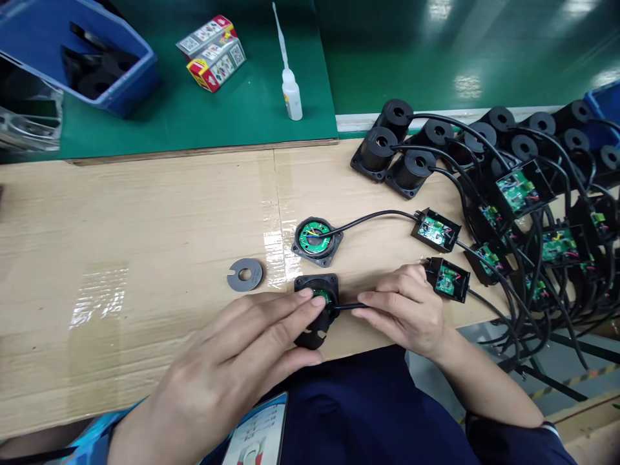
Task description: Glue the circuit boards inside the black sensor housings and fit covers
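My left hand (237, 349) is closed, fingers and thumb, on a dark round notched cover (310, 340). It tilts against a black square-flanged housing (317, 281), where a bit of green circuit board shows; my fingers hide much of both. Pinched in my right hand (404, 307) is the black cable (345, 307) coming out of that housing. Just beyond my right hand lies a small black box (448, 279) with an exposed circuit board. Behind the housing rests a second, uncovered one (317, 242) with a green ring board, wired to another open box (436, 229).
A loose grey notched disc (245, 275) lies left of the housings. Several black cylindrical units (378, 152) and tangled cables fill the right side. On the green shelf are a blue bin (140, 71), a printed carton (213, 55) and a white needle-tipped bottle (291, 95).
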A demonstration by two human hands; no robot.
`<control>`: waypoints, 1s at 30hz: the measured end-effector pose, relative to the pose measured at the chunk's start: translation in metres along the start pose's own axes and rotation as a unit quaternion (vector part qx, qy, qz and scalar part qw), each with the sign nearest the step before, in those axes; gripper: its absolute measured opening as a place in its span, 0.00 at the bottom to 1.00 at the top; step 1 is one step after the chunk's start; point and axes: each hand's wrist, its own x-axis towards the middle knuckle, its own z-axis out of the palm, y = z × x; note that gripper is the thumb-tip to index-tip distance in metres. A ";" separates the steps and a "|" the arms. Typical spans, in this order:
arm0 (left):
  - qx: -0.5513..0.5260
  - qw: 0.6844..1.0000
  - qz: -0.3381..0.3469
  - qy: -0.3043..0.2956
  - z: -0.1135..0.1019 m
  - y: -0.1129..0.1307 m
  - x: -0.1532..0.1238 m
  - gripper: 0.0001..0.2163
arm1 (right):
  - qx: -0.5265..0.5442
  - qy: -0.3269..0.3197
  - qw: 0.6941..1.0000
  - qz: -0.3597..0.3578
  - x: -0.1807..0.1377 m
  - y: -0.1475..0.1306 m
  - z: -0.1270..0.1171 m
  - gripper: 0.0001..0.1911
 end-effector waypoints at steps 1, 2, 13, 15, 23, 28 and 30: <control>0.003 1.000 0.018 -0.010 0.002 -0.001 0.007 0.22 | 0.001 0.001 1.000 0.001 0.000 0.000 0.000 0.05; 0.008 0.999 0.028 -0.015 0.004 -0.002 0.012 0.21 | 0.002 0.003 1.000 0.002 -0.001 0.000 0.001 0.05; 0.095 0.994 0.053 -0.022 0.010 0.003 0.027 0.22 | 0.021 0.011 1.000 0.002 -0.003 0.004 0.004 0.06; 0.114 0.992 0.054 -0.015 0.012 0.004 0.027 0.22 | 0.022 0.010 1.000 0.002 -0.003 0.003 0.004 0.06; 0.159 0.985 0.066 -0.014 0.018 0.002 0.025 0.23 | -0.001 0.019 1.000 0.011 -0.003 0.002 0.001 0.06; 0.146 0.986 0.084 -0.020 0.021 -0.004 0.022 0.24 | -0.103 0.061 0.984 -0.128 -0.003 -0.012 -0.001 0.13; 0.164 0.981 0.102 -0.021 0.021 -0.005 0.020 0.21 | -0.089 0.052 0.978 -0.182 -0.003 -0.018 0.008 0.21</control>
